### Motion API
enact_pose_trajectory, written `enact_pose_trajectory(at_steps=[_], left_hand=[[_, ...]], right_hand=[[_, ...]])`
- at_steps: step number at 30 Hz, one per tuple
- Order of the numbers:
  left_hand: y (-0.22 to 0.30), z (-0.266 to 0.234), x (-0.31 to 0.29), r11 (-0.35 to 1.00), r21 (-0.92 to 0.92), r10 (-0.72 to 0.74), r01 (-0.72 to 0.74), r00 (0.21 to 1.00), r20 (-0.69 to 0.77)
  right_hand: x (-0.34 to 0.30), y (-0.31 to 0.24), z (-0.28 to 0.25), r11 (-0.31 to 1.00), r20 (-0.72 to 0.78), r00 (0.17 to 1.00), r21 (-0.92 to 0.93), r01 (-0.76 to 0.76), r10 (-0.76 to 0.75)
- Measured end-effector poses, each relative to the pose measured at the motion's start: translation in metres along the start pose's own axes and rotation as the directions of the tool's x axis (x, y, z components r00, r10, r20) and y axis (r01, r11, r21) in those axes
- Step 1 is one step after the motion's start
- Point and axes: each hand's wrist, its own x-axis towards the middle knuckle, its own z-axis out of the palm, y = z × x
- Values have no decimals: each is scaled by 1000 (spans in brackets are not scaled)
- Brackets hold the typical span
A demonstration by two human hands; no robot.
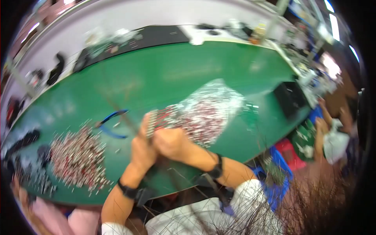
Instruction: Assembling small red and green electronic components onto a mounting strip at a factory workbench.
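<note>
My left hand (141, 150) and my right hand (172, 143) are pressed together above the green table (164, 74), both closed on a strip of small red and silver parts (158, 119) that sticks up from my fingers. Right behind it lies a clear plastic bag (213, 107) full of the same parts. The picture is blurred, so the exact grip is hard to read. Both wrists wear black straps.
A heap of loose red and silver parts (78, 158) lies at the left. Blue-handled pliers (111, 123) rest between the heap and my hands. A black box (289, 100) sits at the right edge, where another person (333, 133) is. Blue and red bins (282, 160) stand below.
</note>
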Motion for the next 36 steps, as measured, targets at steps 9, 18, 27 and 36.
enact_pose_trajectory(at_steps=[9, 18, 27, 36], left_hand=[[-27, -4, -12, 989, -115, -96, 94, 995, -16], [-19, -8, -9, 982, -108, -156, 157, 988, 22], [1, -7, -4, 995, -45, -93, 94, 996, 6], [-9, -9, -8, 996, -9, -93, 93, 996, 18]], right_hand=[[4, -5, 18, 991, -91, 994, 127, -44, 56], [-1, 1, 25, 997, 11, 997, 19, -75, 75], [-2, 3, 24, 996, 15, 998, 77, -55, 54], [4, 2, 14, 970, 85, 989, 200, -135, 120]])
